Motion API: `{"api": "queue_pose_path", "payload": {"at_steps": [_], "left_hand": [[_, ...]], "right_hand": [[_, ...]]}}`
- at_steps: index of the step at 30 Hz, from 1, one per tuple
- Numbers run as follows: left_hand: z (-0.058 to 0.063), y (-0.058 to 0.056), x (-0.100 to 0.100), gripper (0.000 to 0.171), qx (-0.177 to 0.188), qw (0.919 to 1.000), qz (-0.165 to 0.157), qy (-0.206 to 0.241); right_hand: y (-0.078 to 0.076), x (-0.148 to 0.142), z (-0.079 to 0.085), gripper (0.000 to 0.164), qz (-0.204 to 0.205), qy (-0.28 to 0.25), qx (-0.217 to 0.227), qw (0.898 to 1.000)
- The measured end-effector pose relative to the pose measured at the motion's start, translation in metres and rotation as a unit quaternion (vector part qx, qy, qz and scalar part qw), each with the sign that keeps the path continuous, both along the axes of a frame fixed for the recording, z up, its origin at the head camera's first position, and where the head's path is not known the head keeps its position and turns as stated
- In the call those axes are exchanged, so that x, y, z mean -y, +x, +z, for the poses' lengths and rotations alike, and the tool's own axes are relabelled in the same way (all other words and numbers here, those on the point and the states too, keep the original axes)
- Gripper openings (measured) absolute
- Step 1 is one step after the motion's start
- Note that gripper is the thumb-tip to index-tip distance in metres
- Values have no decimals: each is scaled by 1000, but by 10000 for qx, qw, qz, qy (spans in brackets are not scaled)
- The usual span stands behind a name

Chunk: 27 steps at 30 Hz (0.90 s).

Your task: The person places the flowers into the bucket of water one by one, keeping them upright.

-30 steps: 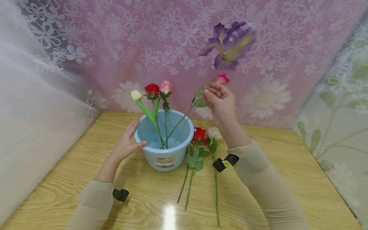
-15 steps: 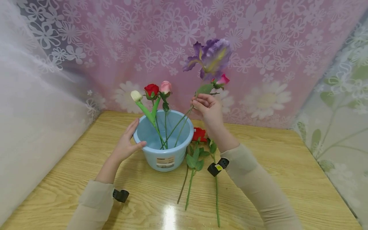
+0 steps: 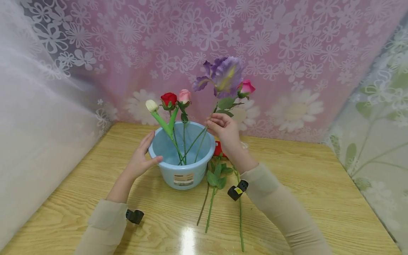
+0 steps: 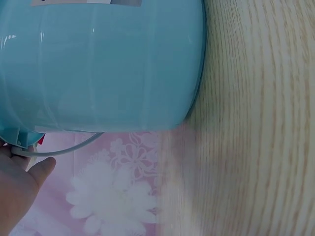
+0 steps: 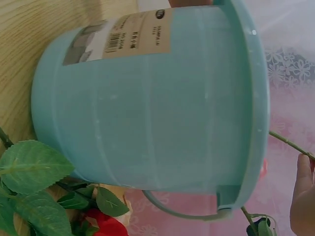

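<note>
My right hand (image 3: 224, 132) pinches the stem of a purple iris (image 3: 224, 76) above the right side of a light blue bucket (image 3: 183, 173). The iris stem slants down into the bucket. Inside stand a white tulip (image 3: 152, 105), a red rose (image 3: 169, 99) and a light pink rose (image 3: 184, 96). A hot pink rose (image 3: 247, 86) leans out to the right behind my right hand. On the left, my left hand (image 3: 138, 157) rests on the bucket's rim, fingers extended along the outside and thumb toward the front. In the right wrist view the right hand (image 5: 302, 199) shows beyond the rim.
Right of the bucket, a red flower (image 3: 218, 149) and a mostly hidden white flower (image 3: 244, 145) lie on the wooden table (image 3: 153, 226), stems toward the front. The bucket's handle (image 5: 182, 213) hangs at its side. A pink patterned curtain (image 3: 127, 46) stands behind the table.
My right hand has moved down and left with the iris, bringing its bloom lower and nearer the bucket. The left hand and bucket have stayed in place.
</note>
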<state>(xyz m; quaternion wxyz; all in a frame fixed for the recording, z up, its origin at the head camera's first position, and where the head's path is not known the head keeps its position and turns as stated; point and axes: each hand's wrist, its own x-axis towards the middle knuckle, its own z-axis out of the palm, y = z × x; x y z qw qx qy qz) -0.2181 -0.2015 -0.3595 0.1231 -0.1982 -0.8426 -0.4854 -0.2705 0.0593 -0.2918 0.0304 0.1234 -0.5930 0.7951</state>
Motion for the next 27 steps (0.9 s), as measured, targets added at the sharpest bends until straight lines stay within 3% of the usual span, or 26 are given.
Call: {"api": "queue_pose_path", "payload": {"at_steps": [4,12,27], "left_hand": [[-14,-10,6,88,-15,10000,39,-45],[13,10,-7,83,-17,9999,-15,101],[12,10,-8,83,-14,9998,-64,182]], "right_hand": [[0,4,-7,22,3,224,97,9997],[-2,10,-17,22,-36,550,185,9983],[-2,8,-26,29,-17,1471,-41,9891]]}}
